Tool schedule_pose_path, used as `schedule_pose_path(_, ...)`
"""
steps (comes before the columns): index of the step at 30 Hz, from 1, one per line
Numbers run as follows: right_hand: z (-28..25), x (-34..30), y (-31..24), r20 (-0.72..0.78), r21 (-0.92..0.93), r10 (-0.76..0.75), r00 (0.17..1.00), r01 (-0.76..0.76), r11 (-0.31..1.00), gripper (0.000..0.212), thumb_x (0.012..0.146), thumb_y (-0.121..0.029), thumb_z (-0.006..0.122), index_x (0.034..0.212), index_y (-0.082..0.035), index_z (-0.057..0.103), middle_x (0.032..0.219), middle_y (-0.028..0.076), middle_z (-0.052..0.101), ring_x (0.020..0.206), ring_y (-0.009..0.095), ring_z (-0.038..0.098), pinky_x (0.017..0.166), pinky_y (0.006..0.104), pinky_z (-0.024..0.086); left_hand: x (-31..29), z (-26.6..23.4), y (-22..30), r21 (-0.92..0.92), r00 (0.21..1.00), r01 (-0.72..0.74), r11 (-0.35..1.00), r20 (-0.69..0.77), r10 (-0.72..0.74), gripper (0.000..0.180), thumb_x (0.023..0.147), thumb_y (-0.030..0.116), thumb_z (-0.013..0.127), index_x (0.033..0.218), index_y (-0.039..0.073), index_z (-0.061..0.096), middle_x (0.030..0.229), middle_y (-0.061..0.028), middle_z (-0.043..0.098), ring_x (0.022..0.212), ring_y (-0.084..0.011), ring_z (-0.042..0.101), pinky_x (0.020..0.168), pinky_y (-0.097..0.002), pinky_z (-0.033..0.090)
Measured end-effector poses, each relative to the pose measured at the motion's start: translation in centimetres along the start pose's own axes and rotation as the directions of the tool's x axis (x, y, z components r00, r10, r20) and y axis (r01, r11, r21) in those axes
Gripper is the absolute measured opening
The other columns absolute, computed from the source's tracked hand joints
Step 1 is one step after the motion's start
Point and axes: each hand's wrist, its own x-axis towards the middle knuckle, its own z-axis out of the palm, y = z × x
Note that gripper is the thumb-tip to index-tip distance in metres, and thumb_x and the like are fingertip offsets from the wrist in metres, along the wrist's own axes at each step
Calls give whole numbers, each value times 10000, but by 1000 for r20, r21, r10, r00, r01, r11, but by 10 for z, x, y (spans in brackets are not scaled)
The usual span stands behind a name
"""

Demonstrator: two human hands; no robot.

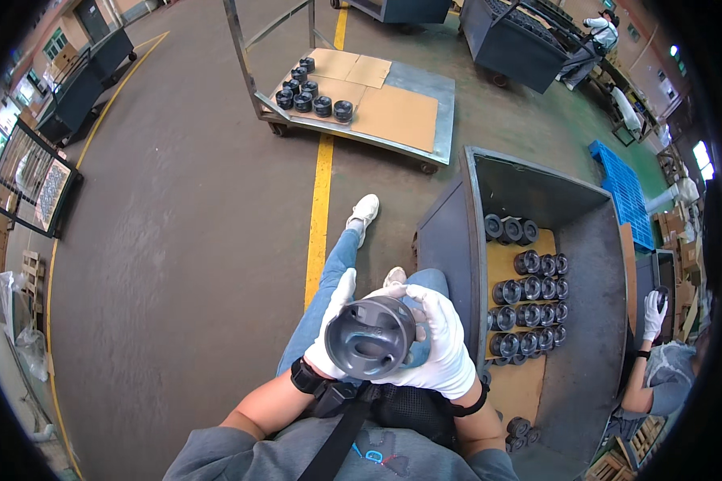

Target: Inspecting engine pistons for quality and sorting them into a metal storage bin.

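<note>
To keep a sure hold, the dark piston [369, 338] seems best cradled from both sides, gripped on its outer wall and turned slowly, since smooth metal may slip in gloves. It sits before the person's waist, left of the grey bin [590, 280]. The left hand [319, 350] lies along its left side, fingers close together and pointing far; the right hand [448, 353] clasps its right side, fingers curved and slightly apart. Both forearms angle inward from the near side. Fingertips behind the piston are hidden; their pressure cannot be told.
</note>
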Motion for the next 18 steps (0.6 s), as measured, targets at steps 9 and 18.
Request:
schedule_pose_path(9,-3,-4,11,40,64,65,997,-68,996,1216,560,-463,970,1499,7,357,1284,193,603,1098,363,641,939,432,504,2,-1,3,26,999,21,999,41,-22,733,1018,634,367,1307,3,602,1280,-172,647,1166,-287,633,1014,-442,517)
schedule_pose_path(18,-3,9,2,88,75,90,992,-97,992,1163,586,-463,953,1474,23,381,1223,183,631,1047,366,650,921,439,503,4,-1,4,232,987,-11,973,-153,48,716,1033,626,338,1288,21,623,1254,-131,666,1126,-242,649,1008,-398,515)
